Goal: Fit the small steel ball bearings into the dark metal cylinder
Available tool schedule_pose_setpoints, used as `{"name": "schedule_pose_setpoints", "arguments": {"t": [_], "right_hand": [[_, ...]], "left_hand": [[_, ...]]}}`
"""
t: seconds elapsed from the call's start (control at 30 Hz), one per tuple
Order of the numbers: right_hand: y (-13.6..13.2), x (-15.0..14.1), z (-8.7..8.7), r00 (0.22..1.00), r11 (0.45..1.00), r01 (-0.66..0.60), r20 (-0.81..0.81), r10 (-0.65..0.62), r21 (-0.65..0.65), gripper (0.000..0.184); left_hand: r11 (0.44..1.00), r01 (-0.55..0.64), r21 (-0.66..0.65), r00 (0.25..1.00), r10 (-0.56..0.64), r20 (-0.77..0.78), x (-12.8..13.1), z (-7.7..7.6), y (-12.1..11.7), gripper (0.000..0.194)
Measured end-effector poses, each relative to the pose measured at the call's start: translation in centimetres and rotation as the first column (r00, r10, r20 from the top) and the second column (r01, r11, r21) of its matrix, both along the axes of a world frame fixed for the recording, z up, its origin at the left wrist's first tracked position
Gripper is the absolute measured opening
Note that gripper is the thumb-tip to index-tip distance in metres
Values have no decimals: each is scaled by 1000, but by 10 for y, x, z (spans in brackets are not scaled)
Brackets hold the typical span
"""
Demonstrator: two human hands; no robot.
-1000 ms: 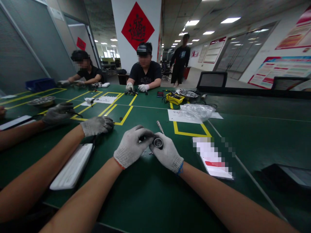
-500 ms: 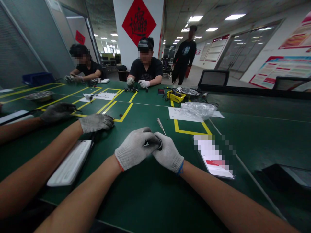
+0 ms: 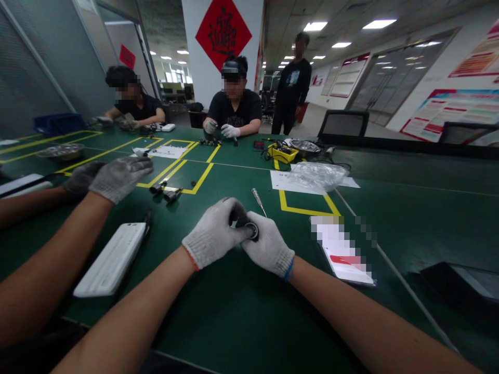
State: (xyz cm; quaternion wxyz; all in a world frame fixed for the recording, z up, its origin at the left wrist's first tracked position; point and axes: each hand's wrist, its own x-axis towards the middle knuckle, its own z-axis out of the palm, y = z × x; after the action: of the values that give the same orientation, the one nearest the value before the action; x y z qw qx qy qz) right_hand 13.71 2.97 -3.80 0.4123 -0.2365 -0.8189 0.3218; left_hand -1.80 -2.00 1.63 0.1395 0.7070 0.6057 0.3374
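Note:
In the middle of the head view, my right hand [image 3: 268, 243], in a white knit glove, is closed around a small black cylindrical part [image 3: 254, 230]. Its round end, with a shiny metal ring, faces up toward me. My left hand [image 3: 216, 227], gloved with darkened fingertips, pinches the same part from the left, thumb at the ringed end. The glove fingers hide most of its body. Just beyond my hands a screwdriver [image 3: 258, 201] with a clear handle lies on the green table [image 3: 234, 322].
At my left, a co-worker's gloved hand [image 3: 120, 177] hovers near two metal cylinders [image 3: 171, 195]. A white box-like object [image 3: 111, 259] lies below that arm. To my right lies a phone-like slab [image 3: 343, 254]. Plastic bags [image 3: 319, 176] and a yellow tray [image 3: 283, 154] sit farther back.
The black part has turned so its ringed end shows more, and my left thumb has shifted onto it. The co-worker's hand moved left and up, uncovering two metal cylinders.

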Motion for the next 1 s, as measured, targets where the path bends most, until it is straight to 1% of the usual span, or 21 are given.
{"name": "schedule_pose_setpoints", "arguments": {"t": [0.1,0.3,0.43,0.53,0.6,0.67,0.73,0.77,0.83,0.93,1.0], "right_hand": [[-1,0,1,1000,1000,-8,17,8,-2,6],[-2,0,3,999,1000,-28,22,28,7,5],[0,0,1,999,999,25,-22,-25,-28,3],[3,0,-3,981,987,131,-132,-142,-88,6],[5,1,-6,946,967,228,-207,-248,-116,6],[7,1,-9,905,942,302,-265,-332,-148,9],[7,0,-11,877,928,329,-308,-370,-176,17],[7,0,-12,873,927,329,-317,-372,-181,23],[5,0,-12,885,935,313,-305,-352,-170,32],[0,0,-12,923,953,263,-249,-294,-152,39],[-2,1,-13,941,963,217,-228,-250,-160,42]], "left_hand": [[994,-9,-105,993,21,114,-1,-3,3,30],[980,15,-197,972,32,233,-3,-11,6,41],[983,82,-163,933,-18,359,-4,-17,9,42],[988,121,-93,895,-68,441,-4,-20,10,41],[991,127,-35,896,-100,432,-3,-22,10,38],[992,126,0,924,-117,365,0,-25,9,32],[991,132,17,949,-131,287,4,-27,8,25],[991,134,26,956,-137,258,7,-28,8,24],[988,148,43,962,-154,225,11,-29,7,28],[980,189,61,953,-198,229,14,-30,6,41],[974,216,63,942,-225,249,14,-30,5,45]]}}
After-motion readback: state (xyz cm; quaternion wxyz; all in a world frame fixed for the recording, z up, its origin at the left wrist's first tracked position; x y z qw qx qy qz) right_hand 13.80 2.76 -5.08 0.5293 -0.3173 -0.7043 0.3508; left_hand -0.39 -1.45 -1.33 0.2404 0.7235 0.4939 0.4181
